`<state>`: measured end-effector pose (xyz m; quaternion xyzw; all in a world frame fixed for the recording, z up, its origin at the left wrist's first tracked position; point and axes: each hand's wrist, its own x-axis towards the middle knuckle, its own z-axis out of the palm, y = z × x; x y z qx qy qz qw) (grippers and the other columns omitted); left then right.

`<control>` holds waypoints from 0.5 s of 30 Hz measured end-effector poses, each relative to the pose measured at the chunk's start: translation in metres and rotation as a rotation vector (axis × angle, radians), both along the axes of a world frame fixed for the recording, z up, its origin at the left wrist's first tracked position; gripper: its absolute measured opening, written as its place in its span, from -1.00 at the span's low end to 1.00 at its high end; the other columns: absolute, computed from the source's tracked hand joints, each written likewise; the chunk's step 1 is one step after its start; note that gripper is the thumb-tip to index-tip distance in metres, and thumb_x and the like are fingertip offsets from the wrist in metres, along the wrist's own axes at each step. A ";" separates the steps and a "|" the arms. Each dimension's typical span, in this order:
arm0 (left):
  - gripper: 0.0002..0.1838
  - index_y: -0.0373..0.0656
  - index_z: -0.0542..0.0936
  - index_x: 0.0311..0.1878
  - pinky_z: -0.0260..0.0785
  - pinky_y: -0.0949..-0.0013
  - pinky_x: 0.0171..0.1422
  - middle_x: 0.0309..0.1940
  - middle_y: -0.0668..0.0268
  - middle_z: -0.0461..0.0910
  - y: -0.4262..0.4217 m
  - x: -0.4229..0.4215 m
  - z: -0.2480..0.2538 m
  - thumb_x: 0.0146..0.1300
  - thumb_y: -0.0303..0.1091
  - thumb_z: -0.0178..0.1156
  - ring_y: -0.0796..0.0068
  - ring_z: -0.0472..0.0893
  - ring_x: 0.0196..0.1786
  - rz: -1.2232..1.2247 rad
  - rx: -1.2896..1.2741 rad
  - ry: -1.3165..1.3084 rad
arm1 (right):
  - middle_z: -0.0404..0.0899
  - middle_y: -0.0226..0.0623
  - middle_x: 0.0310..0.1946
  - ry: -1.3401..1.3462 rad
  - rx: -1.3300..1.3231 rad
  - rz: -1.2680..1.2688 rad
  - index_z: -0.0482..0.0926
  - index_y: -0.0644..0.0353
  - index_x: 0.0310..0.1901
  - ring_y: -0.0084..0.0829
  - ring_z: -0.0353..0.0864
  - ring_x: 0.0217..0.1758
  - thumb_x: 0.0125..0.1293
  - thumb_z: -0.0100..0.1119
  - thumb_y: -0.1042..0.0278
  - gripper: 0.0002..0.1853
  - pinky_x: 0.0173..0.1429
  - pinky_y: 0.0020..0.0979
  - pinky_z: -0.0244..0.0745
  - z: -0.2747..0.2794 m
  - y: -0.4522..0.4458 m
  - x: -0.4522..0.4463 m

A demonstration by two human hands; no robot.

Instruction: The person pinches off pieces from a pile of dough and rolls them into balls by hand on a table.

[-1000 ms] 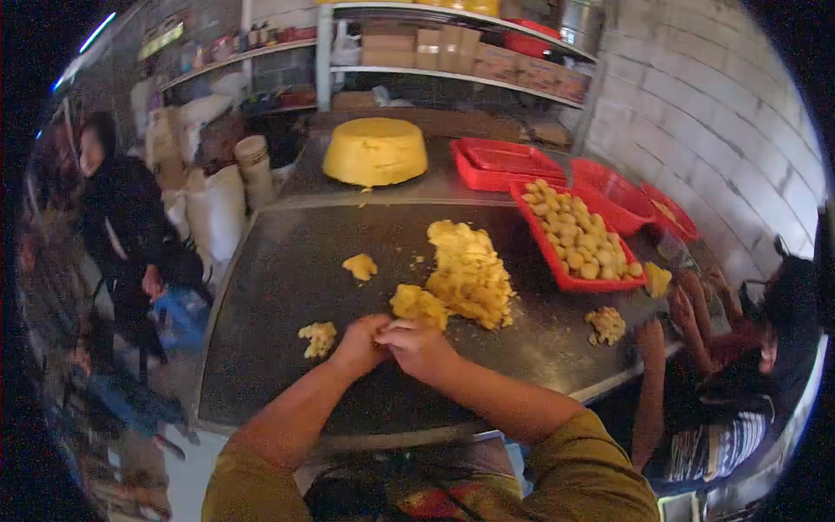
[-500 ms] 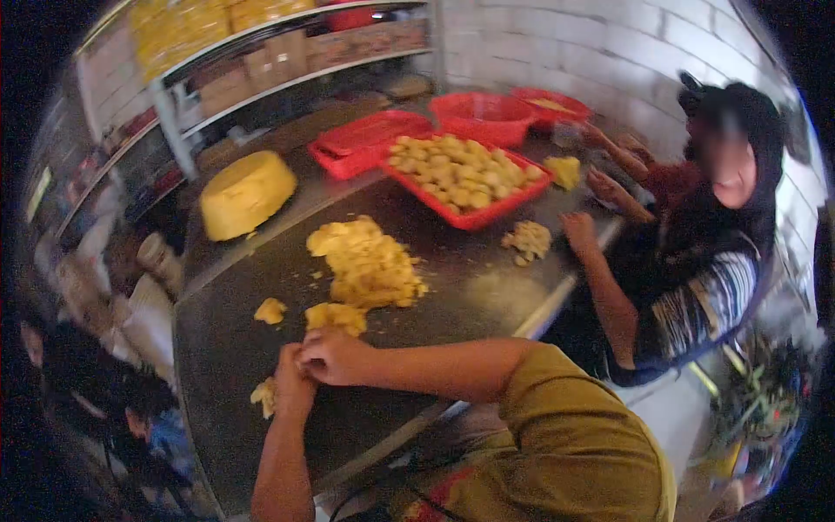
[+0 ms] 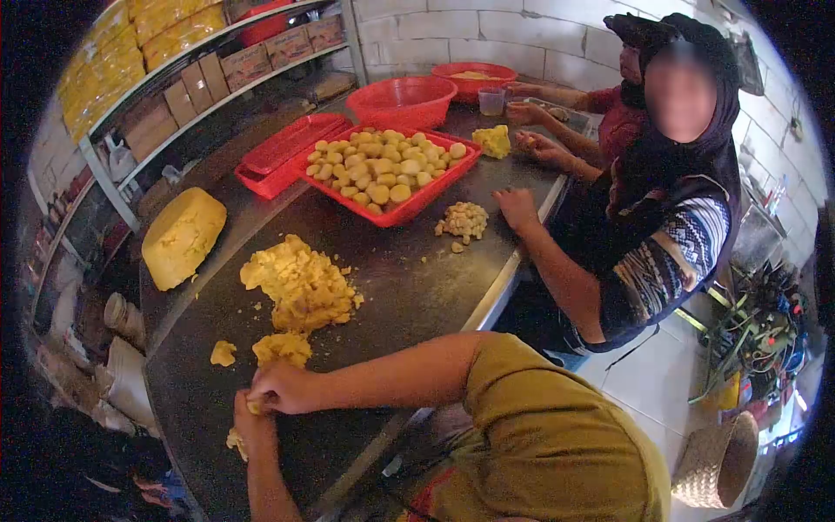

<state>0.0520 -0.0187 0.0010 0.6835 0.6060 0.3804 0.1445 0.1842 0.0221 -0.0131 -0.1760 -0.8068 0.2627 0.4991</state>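
My right hand (image 3: 291,387) and my left hand (image 3: 252,424) meet at the near left of the dark table. Their fingers are closed together on a small piece of yellow dough (image 3: 255,406), mostly covered by the fingers. Pale small pieces (image 3: 236,442) lie beside my left hand, partly hidden by it. Just beyond my right hand is a lump of yellow dough (image 3: 283,349), with a smaller bit (image 3: 223,353) to its left. Farther back spreads a large crumbly dough heap (image 3: 300,283).
A big moulded dough block (image 3: 184,237) stands at the far left. A red tray (image 3: 409,210) holds many dough balls, near red basins (image 3: 402,103) and a pile of pale pieces (image 3: 463,222). Two people sit along the right side, one with a hand (image 3: 519,210) on the table edge.
My view has swung to the right, so the table's contents appear farther left. My hands stay together; a bit of dough now shows between them. The nearer person's face has turned toward me.
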 end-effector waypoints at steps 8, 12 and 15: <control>-0.79 -0.24 0.42 -0.25 0.34 0.28 -0.14 -0.38 0.16 0.49 0.009 -0.010 -0.034 0.01 -0.47 0.15 0.26 0.52 -0.27 -0.040 0.030 -0.037 | 0.49 -0.19 -0.51 -0.144 0.194 -0.135 0.55 0.14 -0.50 -0.18 0.52 -0.36 -0.11 0.16 0.51 -0.92 -0.30 -0.24 0.39 -0.005 -0.007 0.000; -0.78 -0.24 0.43 -0.25 0.33 0.29 -0.12 -0.38 0.14 0.49 0.008 -0.011 -0.029 -0.03 -0.48 0.16 0.24 0.52 -0.26 -0.029 0.143 -0.032 | 0.49 -0.18 -0.53 -0.034 0.145 -0.111 0.55 0.16 -0.49 -0.18 0.51 -0.37 -0.15 0.15 0.52 -0.90 -0.30 -0.23 0.38 -0.010 0.001 -0.006; -0.72 -0.24 0.41 -0.23 0.33 0.30 -0.10 -0.36 0.14 0.48 0.021 -0.028 -0.048 -0.07 -0.49 0.19 0.26 0.51 -0.22 -0.035 -0.146 -0.055 | 0.50 -0.17 -0.52 -0.095 0.219 -0.025 0.54 0.20 -0.48 -0.17 0.52 -0.37 -0.16 0.16 0.52 -0.89 -0.31 -0.25 0.38 -0.022 0.006 -0.011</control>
